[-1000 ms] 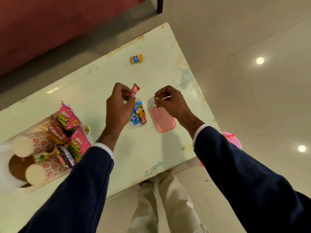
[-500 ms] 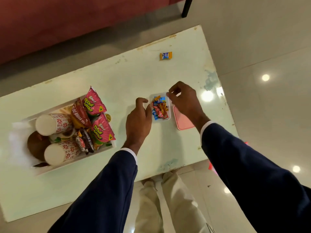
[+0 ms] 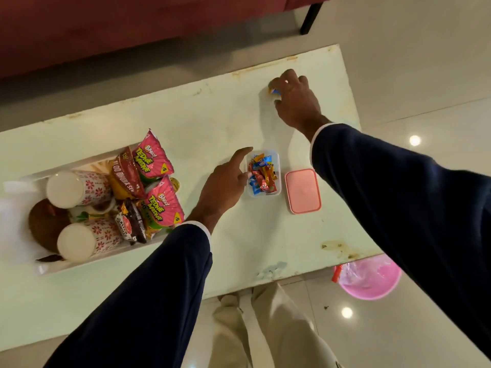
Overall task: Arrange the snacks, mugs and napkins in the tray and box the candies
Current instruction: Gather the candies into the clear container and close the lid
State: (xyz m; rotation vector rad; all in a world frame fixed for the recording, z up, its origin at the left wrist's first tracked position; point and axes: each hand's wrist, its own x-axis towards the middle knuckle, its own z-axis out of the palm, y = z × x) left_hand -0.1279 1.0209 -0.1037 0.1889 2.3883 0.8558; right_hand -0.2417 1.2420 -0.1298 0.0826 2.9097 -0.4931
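A small clear candy box (image 3: 276, 192) full of wrapped candies sits mid-table, its pink lid (image 3: 303, 190) lying flat to its right. My left hand (image 3: 225, 185) rests against the box's left side, forefinger stretched out, holding nothing. At the far side of the table my right hand (image 3: 296, 99) closes its fingertips around a lone blue-and-orange candy (image 3: 274, 91), mostly hidden under the fingers. At the left, the white tray (image 3: 47, 268) holds pink snack packets (image 3: 152, 162), two floral mugs (image 3: 77, 188) lying on their sides, and white napkins (image 3: 10, 208).
The pale green table (image 3: 186, 128) has worn, stained edges. A pink bucket (image 3: 372, 278) stands on the tiled floor by the table's near right corner. A red sofa (image 3: 132, 25) runs along the far side. My legs show below the table edge.
My right hand left the box and reached to the far side, closing on the lone candy. The left hand stayed beside the box. The view shifted so the table sits lower.
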